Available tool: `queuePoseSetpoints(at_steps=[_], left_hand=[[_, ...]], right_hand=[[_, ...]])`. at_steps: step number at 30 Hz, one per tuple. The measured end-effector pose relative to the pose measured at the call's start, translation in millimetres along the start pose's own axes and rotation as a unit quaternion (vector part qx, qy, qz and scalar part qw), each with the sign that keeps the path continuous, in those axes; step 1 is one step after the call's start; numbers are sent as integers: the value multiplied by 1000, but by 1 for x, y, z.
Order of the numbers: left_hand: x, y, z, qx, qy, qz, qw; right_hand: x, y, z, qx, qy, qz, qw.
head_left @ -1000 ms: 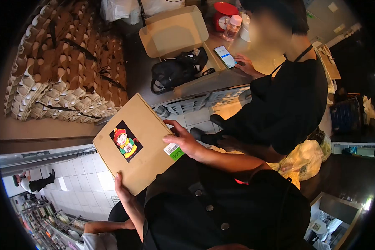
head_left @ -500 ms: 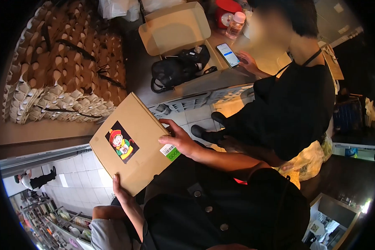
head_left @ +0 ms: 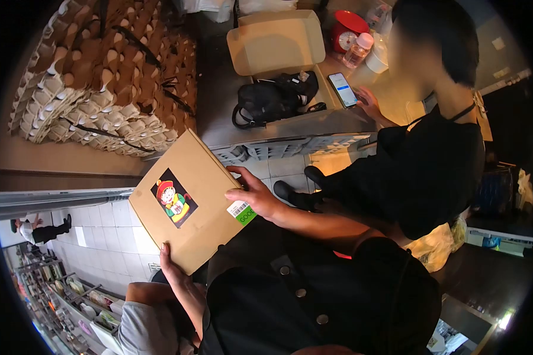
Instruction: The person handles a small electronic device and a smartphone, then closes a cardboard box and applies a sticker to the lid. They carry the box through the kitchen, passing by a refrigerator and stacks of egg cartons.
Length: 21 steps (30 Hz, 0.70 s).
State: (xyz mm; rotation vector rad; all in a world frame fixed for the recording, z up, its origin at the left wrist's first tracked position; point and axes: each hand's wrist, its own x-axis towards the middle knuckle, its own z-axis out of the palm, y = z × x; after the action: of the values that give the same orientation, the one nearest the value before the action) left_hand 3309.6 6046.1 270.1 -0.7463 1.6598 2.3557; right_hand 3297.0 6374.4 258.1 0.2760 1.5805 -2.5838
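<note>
Head view: flat cardboard box held tilted before the chest, above the tiled floor. Right hand clamped on the right edge beside the barcode label, thumb on top, fingers curled. Left hand gripping the bottom corner, fingers pressed together, likely to steady the broad panel with the cartoon sticker facing up. Beyond, another person's hand by a phone, near a black bag and egg trays.
</note>
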Motion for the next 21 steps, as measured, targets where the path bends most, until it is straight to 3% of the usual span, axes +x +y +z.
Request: queuePoseSetpoints(at_steps=[12,21], left_hand=[[4,0,-42,-19,67,20,997],[35,21,-82,-50,47,16,998]], right_hand=[[32,19,37,-29,-40,5,999],[59,37,80,-62,-38,-6,997]])
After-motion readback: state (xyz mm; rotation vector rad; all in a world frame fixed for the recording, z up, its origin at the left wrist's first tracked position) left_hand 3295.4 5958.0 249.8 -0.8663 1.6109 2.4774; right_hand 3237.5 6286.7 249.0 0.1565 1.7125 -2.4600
